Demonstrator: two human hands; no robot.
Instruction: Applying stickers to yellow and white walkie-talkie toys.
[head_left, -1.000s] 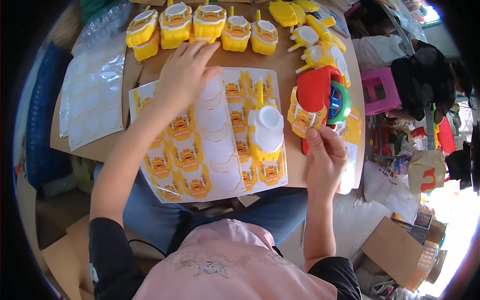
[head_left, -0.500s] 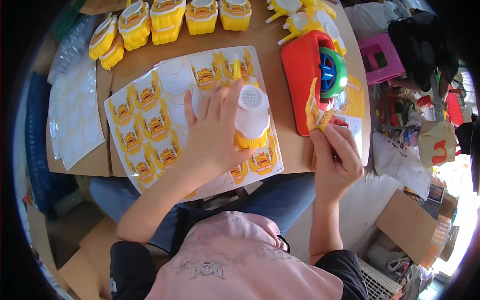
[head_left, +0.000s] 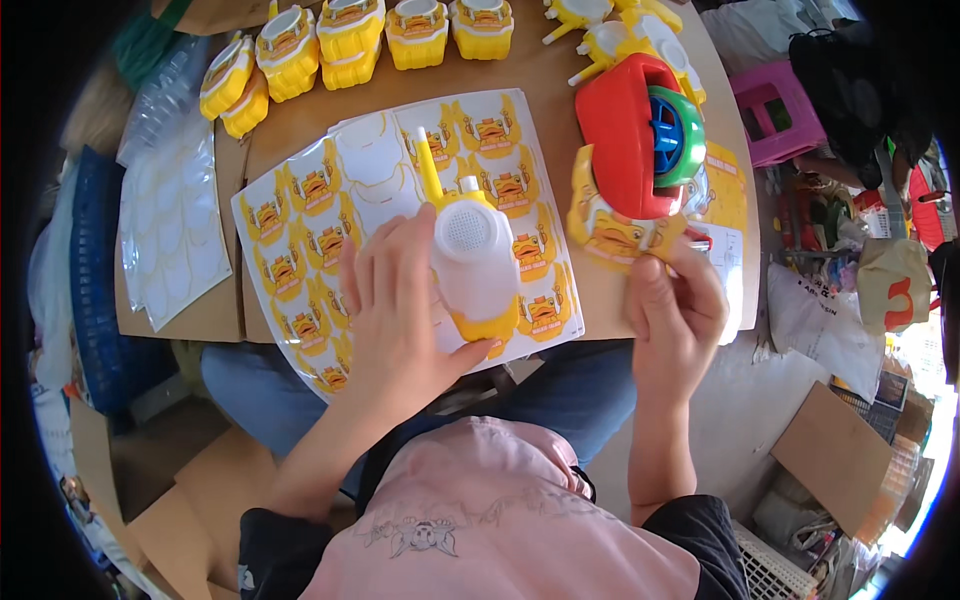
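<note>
A white and yellow toy walkie-talkie (head_left: 478, 280) with a yellow antenna lies on sheets of duck stickers (head_left: 310, 240), its round grille facing up. My left hand (head_left: 395, 300) grips its left side, with the index finger along the upper edge and the thumb at the yellow lower end. The other fingers stretch out over the sheet. To the right, my right hand (head_left: 680, 310) pinches a peeled yellow duck sticker (head_left: 615, 232) by its lower right edge, between thumb and fingers. The sticker is held just in front of the red tape dispenser (head_left: 625, 130).
A green tape roll (head_left: 685, 140) sits in the dispenser. Several labelled toys (head_left: 418, 35) line the table's far edge, with more yellow toys (head_left: 610, 45) at the far right. Clear-bagged white sheets (head_left: 175, 230) lie on the left. A pink stool (head_left: 775, 115) stands beyond the right edge.
The walkie-talkie has shifted left and its antenna now tilts left, my left hand moving with it. The sticker in my right hand has turned from edge-on to showing its printed face.
</note>
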